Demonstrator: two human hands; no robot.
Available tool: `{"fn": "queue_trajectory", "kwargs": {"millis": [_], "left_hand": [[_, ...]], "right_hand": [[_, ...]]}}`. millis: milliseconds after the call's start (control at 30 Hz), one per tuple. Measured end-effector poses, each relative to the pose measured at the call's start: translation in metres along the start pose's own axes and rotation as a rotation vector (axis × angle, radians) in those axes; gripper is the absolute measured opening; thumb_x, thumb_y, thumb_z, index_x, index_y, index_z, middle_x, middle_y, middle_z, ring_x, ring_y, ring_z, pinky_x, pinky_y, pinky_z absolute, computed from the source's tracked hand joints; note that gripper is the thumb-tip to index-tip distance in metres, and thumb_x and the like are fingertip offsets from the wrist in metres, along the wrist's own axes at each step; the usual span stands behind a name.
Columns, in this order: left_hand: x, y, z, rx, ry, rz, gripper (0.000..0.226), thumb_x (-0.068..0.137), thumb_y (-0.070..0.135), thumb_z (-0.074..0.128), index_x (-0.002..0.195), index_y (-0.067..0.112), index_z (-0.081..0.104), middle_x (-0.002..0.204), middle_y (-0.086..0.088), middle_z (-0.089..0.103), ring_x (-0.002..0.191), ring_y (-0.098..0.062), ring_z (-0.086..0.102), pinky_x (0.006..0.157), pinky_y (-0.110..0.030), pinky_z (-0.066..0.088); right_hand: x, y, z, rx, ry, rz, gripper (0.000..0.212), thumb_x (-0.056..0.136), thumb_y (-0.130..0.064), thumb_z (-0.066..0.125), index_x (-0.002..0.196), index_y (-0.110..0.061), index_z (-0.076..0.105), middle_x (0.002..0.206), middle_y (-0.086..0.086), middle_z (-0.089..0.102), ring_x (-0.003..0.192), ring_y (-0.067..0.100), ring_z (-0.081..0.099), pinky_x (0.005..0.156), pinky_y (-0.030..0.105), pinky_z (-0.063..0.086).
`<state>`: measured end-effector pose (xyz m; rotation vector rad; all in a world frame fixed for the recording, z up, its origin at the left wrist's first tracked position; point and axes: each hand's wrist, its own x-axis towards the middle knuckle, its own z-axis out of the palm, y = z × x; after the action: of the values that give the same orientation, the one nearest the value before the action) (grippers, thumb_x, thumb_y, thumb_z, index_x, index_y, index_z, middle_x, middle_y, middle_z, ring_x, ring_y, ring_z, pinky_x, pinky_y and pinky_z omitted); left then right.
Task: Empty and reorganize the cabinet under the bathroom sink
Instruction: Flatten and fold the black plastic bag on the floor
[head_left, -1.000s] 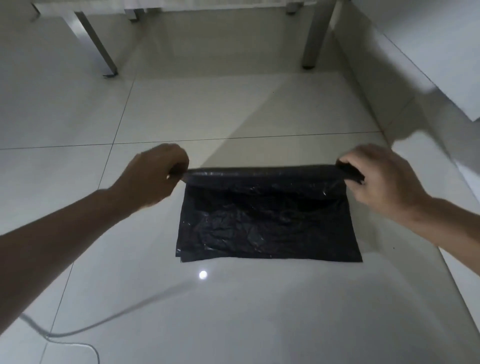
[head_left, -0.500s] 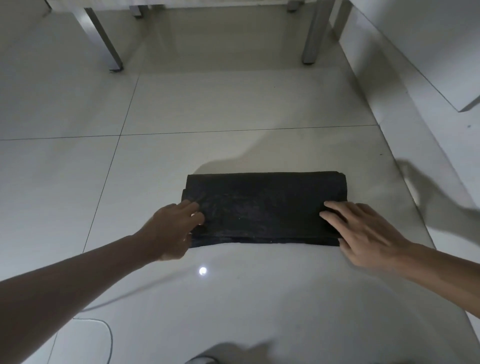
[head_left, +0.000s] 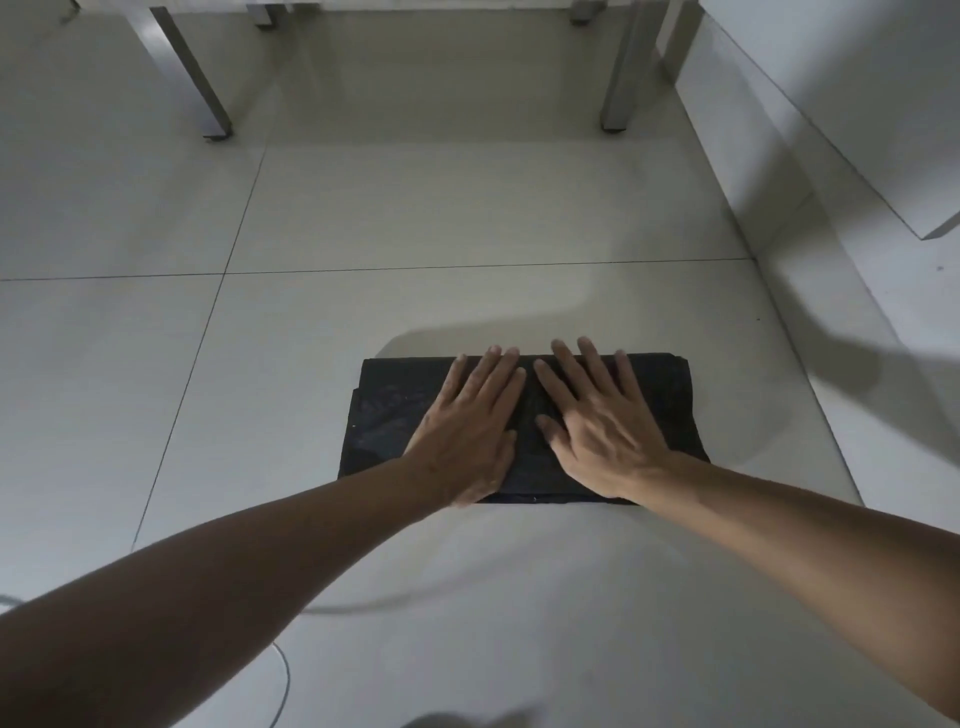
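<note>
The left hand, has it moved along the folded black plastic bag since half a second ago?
Yes. The left hand has slid from the folded black plastic bag's left end to its middle, lying flat beside the right hand.

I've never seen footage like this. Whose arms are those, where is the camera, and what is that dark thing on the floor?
There is no machine here: these are a person's own two bare arms. The camera sits on the person's head and looks forward and down, so the arms reach in from the bottom of the picture. On the pale tiled floor lies a folded black plastic bag. The left hand and the right hand lie flat on it side by side, fingers straight, pressing it down. Neither has a grip on anything. At the top stand metal legs of some furniture, and a thin cable lies near the bottom.
</note>
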<state>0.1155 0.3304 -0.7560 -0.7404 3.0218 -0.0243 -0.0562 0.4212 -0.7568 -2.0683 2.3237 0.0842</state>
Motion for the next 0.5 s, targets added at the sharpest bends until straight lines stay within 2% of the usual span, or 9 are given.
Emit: {"fn": "queue_trajectory", "kwargs": {"millis": [133, 300, 400, 500], "left_hand": [[0.008, -0.003, 0.020, 0.050, -0.087, -0.071, 0.075, 0.095, 0.052, 0.019, 0.152, 0.003, 0.018, 0.161, -0.015, 0.009, 0.149, -0.031, 0.004, 0.119, -0.053, 0.008], [-0.002, -0.022, 0.035, -0.012, -0.121, -0.228, 0.094, 0.086, 0.076, 0.007, 0.155, 0.012, 0.004, 0.162, -0.010, -0.002, 0.149, -0.031, -0.006, 0.120, -0.051, 0.000], [-0.011, -0.029, 0.036, -0.039, -0.087, -0.280, 0.097, 0.084, 0.079, 0.009, 0.155, 0.012, 0.007, 0.162, -0.010, 0.000, 0.149, -0.032, -0.005, 0.120, -0.050, 0.001], [-0.021, -0.038, 0.038, -0.068, -0.042, -0.344, 0.097, 0.085, 0.078, 0.012, 0.153, 0.009, 0.018, 0.161, -0.011, 0.012, 0.149, -0.034, 0.005, 0.120, -0.051, 0.006]], "right_hand": [[0.015, -0.001, 0.013, -0.016, -0.098, 0.114, 0.073, 0.094, -0.060, 0.014, 0.153, -0.018, 0.024, 0.161, 0.011, 0.020, 0.148, 0.036, 0.016, 0.116, 0.061, 0.012], [0.006, 0.022, 0.027, 0.006, -0.118, 0.254, 0.082, 0.090, -0.071, 0.002, 0.156, -0.022, 0.007, 0.164, 0.009, 0.003, 0.150, 0.033, 0.000, 0.117, 0.061, 0.001], [-0.002, 0.039, 0.032, 0.017, -0.119, 0.304, 0.082, 0.089, -0.071, -0.003, 0.155, -0.023, 0.000, 0.164, 0.007, 0.001, 0.151, 0.030, 0.000, 0.118, 0.060, 0.003], [-0.010, 0.054, 0.035, 0.031, -0.134, 0.343, 0.081, 0.088, -0.070, -0.004, 0.155, -0.024, -0.003, 0.164, 0.004, -0.001, 0.151, 0.027, 0.000, 0.118, 0.058, 0.005]]}}
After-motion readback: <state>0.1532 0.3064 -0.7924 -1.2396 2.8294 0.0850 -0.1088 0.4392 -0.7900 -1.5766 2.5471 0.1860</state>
